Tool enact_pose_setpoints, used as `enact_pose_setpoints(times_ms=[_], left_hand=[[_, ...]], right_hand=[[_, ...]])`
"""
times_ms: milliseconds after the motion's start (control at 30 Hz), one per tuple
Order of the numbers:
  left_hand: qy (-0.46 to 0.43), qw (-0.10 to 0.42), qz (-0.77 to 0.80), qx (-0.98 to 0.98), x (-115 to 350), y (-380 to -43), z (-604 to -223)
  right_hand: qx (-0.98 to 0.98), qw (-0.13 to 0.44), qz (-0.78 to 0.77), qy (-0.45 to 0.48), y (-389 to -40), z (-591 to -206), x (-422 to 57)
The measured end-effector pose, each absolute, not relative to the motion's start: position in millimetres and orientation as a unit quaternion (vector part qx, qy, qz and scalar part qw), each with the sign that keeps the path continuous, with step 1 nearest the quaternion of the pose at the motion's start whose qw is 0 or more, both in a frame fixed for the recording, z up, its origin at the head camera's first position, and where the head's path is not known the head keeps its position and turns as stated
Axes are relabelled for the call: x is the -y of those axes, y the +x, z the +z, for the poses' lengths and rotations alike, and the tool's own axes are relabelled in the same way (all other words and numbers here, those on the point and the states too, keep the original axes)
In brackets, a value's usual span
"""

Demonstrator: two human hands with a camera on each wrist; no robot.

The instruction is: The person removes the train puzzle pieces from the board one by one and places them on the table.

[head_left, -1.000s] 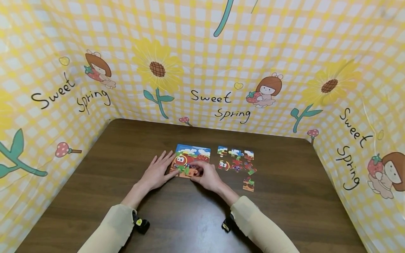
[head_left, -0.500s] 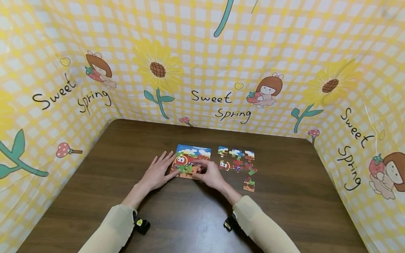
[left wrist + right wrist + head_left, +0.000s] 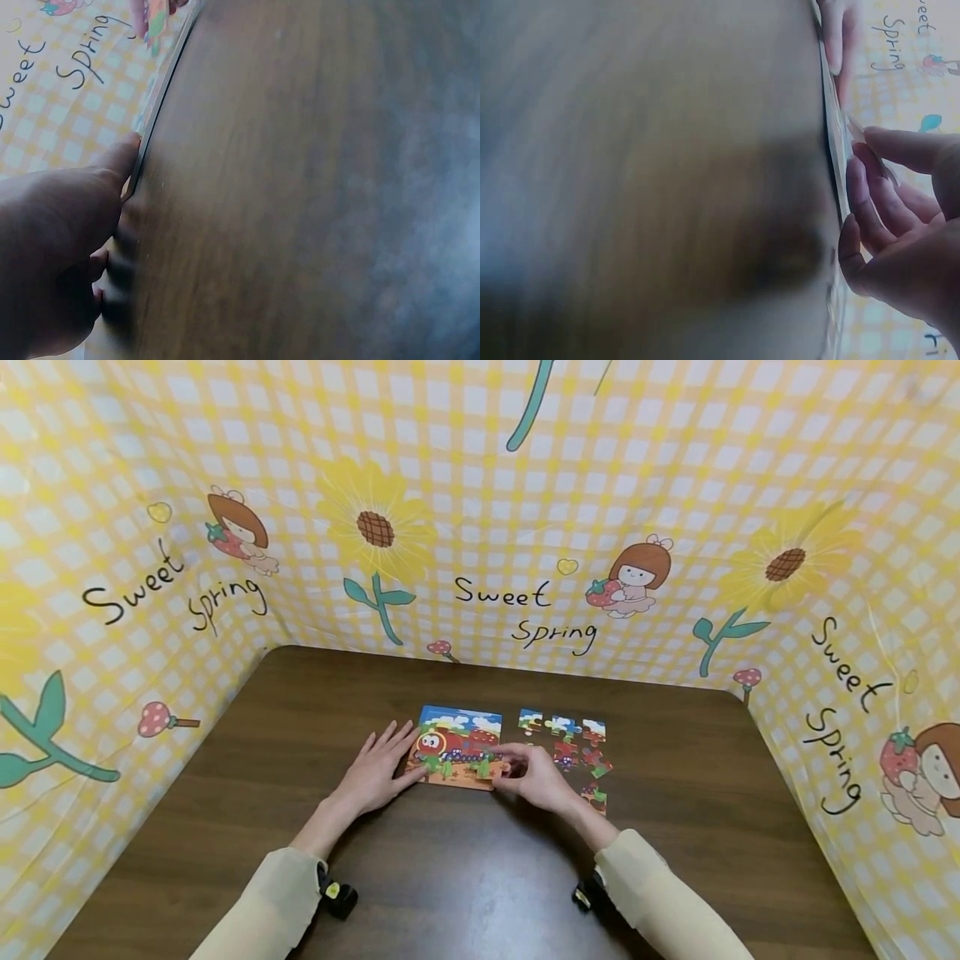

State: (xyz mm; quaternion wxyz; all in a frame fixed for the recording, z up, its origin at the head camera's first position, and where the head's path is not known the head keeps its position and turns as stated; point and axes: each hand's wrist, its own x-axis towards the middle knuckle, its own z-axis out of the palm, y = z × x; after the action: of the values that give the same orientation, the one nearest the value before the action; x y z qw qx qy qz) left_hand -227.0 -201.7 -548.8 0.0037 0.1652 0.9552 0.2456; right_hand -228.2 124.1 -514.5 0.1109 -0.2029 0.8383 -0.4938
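A cartoon jigsaw puzzle board [image 3: 465,720] with a train picture lies flat on the table. My left hand [image 3: 373,772] is spread along its left side, fingers straight, the thumb touching the board's near left corner. Over the lower right part of the board, my right hand [image 3: 542,779] pinches a jigsaw piece [image 3: 489,768] between thumb and fingers. The right wrist view shows that piece edge-on and tilted above the board. From the left wrist, the piece [image 3: 156,28] appears colourful and raised over the surface. The board's near right corner is partly covered by the right hand.
Several loose jigsaw pieces [image 3: 566,752] lie right of the board, in rough rows. One piece [image 3: 596,797] nearest the person is partly hidden by the right hand. Yellow checked cloth [image 3: 487,543] walls the dark wooden table [image 3: 337,693] on the far side, left and right.
My right hand has carried the jigsaw piece rightward from the board's lower middle to its lower right, and now covers some loose pieces. The left hand stays beside the board.
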Motion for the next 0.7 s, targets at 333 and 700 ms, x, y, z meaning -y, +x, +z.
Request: enact_pose_setpoints(times_ms=[333,700], left_hand=[[0.169,0.002,0.249,-0.954,203.2,-227.1,-548.4],[0.171,-0.002,0.249,-0.953,203.0,-225.1,-547.7]], right_hand=[[-0.851,0.115,-0.468,-0.209,-223.7,-502.7,-166.6],[-0.873,0.108,-0.421,-0.219,-213.4,-505.1,-203.2]])
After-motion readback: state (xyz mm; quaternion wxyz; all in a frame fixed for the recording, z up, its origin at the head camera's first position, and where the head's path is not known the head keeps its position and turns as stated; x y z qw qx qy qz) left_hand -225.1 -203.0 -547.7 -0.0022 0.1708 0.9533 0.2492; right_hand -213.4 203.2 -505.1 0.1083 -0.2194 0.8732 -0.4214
